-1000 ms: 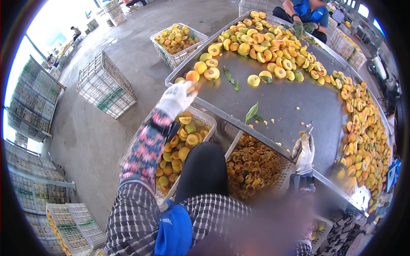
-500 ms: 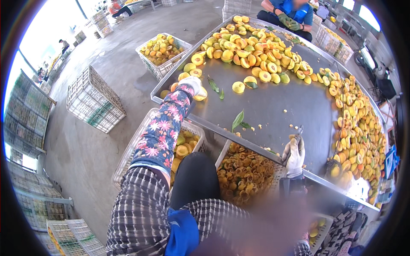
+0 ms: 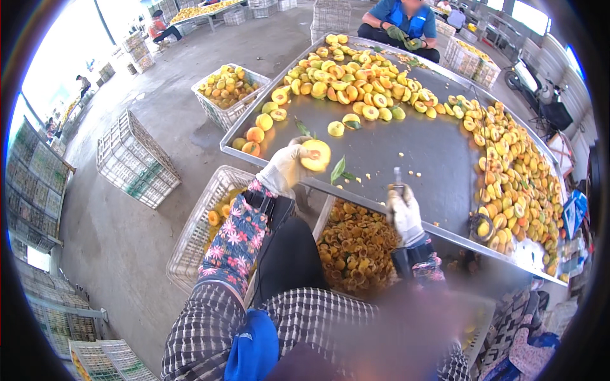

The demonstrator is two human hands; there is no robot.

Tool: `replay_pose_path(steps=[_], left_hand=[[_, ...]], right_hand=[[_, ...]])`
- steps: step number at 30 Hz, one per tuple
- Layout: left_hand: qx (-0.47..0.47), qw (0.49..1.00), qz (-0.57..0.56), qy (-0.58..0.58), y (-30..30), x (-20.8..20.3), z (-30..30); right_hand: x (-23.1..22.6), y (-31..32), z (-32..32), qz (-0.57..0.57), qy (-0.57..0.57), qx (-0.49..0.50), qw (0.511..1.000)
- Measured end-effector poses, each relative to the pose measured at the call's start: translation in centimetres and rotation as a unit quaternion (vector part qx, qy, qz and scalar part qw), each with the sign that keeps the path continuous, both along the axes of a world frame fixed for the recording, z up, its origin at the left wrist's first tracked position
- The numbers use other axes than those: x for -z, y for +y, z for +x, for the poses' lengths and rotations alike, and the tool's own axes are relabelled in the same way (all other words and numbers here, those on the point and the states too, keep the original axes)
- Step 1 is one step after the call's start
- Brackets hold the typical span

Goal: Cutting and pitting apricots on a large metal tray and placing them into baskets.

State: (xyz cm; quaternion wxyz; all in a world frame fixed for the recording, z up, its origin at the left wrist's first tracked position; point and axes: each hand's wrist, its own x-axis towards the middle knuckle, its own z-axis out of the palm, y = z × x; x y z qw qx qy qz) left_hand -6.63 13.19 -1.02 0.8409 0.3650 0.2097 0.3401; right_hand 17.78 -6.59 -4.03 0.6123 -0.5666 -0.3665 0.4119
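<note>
My left hand, in a pale glove, grips a yellow peach half by its edge, cut face up, over the near edge of the metal table. In my gloved right hand is a small metal hand tool, its tip pointing up and away from me; the exact kind is too small to tell. Green leaves and a few small pale bits lie on the tabletop between the hands. A bank of peach halves curves along the far side, and more are heaped on the right.
Below the table edge stand a crate of brownish pitted scraps and a white crate with peaches. Another peach-filled crate is by the left corner, and a stack of crates stands farther left. Across the table sits a co-worker.
My left hand has come back from the table's left corner toward me, now with a peach half. My right hand has shifted left with its tool.
</note>
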Motion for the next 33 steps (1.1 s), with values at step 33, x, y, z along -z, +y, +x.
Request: replay_pose_path(steps=[33], left_hand=[[-0.065, 0.982, -0.168, -0.059, -16.5, -1.5, 6.5]], right_hand=[[-4.1, -6.7, -5.2, -0.037, -0.107, -0.236, 0.965]])
